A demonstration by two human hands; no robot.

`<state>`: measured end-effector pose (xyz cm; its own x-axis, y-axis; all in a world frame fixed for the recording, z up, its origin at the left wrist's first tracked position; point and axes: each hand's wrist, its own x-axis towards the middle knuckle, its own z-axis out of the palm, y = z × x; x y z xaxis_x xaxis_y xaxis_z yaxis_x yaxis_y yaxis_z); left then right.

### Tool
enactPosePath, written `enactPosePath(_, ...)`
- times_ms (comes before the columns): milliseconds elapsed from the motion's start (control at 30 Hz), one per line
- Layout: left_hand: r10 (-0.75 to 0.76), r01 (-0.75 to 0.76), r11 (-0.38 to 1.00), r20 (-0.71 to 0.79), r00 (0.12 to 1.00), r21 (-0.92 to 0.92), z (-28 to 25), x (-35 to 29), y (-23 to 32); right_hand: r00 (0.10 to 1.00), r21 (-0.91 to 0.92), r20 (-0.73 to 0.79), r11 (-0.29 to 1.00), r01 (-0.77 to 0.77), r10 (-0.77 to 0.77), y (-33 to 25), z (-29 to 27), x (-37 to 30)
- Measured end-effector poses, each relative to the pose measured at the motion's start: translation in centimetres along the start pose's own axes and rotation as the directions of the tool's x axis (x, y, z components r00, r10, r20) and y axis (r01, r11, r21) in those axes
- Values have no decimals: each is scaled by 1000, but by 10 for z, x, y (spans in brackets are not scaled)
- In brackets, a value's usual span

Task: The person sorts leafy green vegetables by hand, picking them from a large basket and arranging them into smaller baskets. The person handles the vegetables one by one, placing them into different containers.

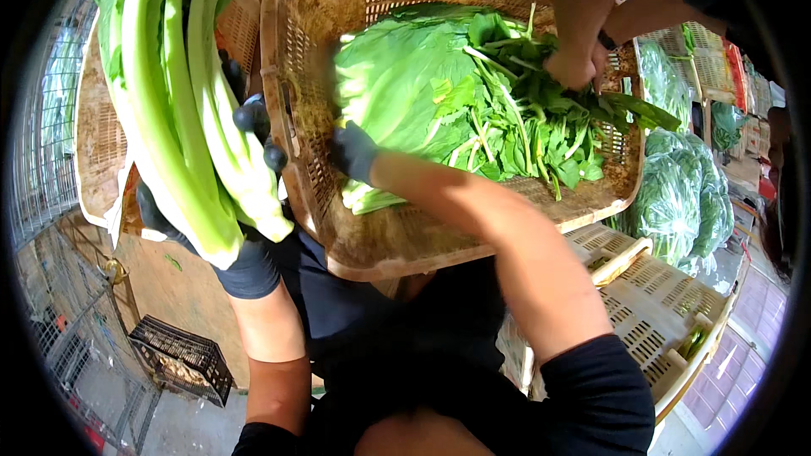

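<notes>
My left hand [245,194], in a black glove, grips a thick bunch of long green leafy stalks [182,118] held up at the left. My right hand [353,152], also black-gloved, reaches into a tan plastic basket [296,118] and rests against a big flat leaf [397,84]; whether its fingers grip the leaf is hidden. Loose small-leaf greens [524,127] fill the basket's right side. Another person's bare hands [579,63] press into those greens from the top right.
A second tan basket [97,143] stands behind the bunch at left. Pale empty crates [667,304] sit at lower right, with bagged greens [684,194] above them. A black crate [182,359] lies on the floor at lower left beside wire fencing [51,160].
</notes>
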<state>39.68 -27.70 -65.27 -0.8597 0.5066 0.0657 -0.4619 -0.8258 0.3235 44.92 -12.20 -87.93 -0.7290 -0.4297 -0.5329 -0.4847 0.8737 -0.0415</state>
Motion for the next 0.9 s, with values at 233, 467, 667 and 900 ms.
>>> enactPosePath(233,7,30,988,237,971,-150,34,8,-13,699,727,-589,643,239,406,73,-144,-197)
enactPosePath(467,209,-97,913,-249,946,397,47,-1,-27,352,693,-235,-98,714,906,139,-128,-265)
enactPosePath(667,77,39,938,-317,945,344,52,-10,-27,443,623,-107,-288,727,890,143,-141,-273)
enactPosePath(900,-89,123,986,-274,958,109,52,-10,-39,528,799,242,-476,368,814,129,-3,-240)
